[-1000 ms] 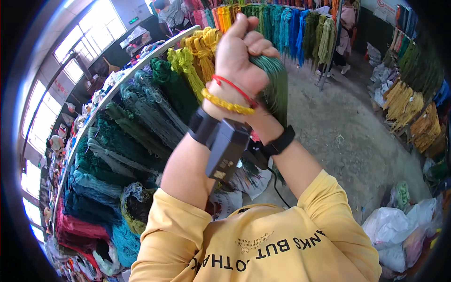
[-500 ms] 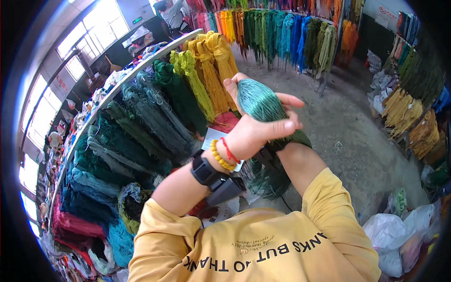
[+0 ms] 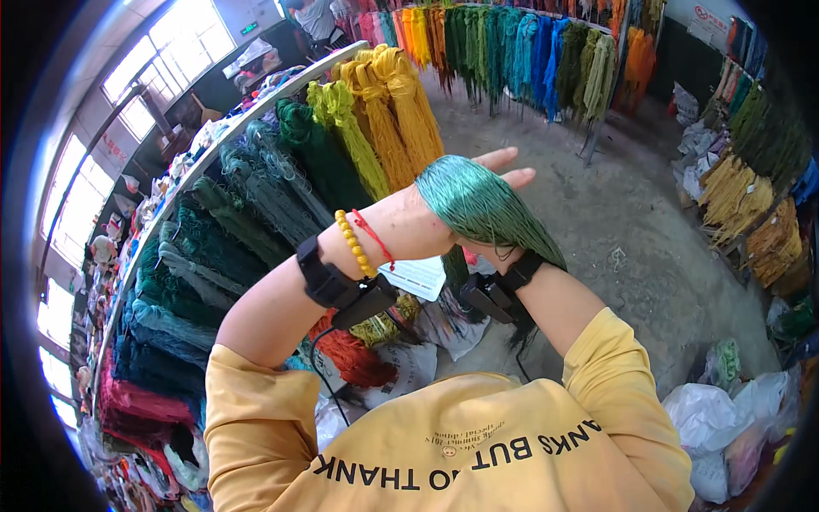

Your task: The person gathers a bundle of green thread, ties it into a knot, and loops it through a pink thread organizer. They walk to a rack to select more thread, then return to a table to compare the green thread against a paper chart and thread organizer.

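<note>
A glossy green skein of yarn (image 3: 490, 200) drapes across my left hand (image 3: 420, 224). Two stretched fingers show beyond its far side, seemingly from that hand. The strands fan down to the right, over my right wrist. Most of my right hand (image 3: 488, 251) is behind the skein, with its fingers hidden. Yellow beads (image 3: 354, 244) and a red cord circle my left wrist, and a black device (image 3: 363, 305) is strapped beside them. Another black device (image 3: 490, 294) sits at my right wrist. White paper (image 3: 415, 277) shows below my hands.
A curved rack rail (image 3: 247, 107) on the left carries yellow (image 3: 397, 111), green and blue skeins. More coloured skeins (image 3: 512, 55) hang at the back, near a person (image 3: 316, 21). Plastic bags (image 3: 704, 418) lie at right. An orange-red bundle (image 3: 354, 354) is low in front.
My left forearm has swung left, and its hand now lies under the skein. The skein has spread and dropped slightly. My right hand has lowered behind it.
</note>
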Demonstrator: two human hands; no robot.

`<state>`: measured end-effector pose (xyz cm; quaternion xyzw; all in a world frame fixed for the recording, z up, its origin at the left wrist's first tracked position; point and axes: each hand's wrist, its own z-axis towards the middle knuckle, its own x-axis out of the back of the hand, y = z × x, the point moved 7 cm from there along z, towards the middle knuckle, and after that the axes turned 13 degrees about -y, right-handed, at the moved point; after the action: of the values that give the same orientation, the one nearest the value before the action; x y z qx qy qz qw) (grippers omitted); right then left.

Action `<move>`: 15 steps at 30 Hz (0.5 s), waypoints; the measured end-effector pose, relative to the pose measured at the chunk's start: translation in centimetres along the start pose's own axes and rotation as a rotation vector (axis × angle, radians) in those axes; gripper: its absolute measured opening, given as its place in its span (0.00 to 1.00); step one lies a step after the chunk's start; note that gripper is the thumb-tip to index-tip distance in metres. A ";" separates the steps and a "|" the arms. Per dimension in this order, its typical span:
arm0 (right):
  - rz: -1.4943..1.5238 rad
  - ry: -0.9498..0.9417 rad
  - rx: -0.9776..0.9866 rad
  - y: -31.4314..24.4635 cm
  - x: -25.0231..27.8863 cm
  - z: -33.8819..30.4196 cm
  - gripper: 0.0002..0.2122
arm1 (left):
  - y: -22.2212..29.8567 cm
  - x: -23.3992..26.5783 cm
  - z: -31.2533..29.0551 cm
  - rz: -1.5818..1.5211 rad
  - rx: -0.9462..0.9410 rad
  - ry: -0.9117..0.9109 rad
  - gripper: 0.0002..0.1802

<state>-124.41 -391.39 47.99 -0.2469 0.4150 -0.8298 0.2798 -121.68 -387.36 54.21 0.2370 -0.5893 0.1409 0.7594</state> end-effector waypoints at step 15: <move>0.696 -0.084 -0.706 6.5 -10.8 -5.3 0.08 | -11.1 -5.4 -6.1 -1.151 0.342 0.702 0.41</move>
<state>-118.32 -384.53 37.85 -0.2068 0.7167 -0.4855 0.4559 -112.64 -393.20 45.70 0.5685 -0.0591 -0.1250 0.8110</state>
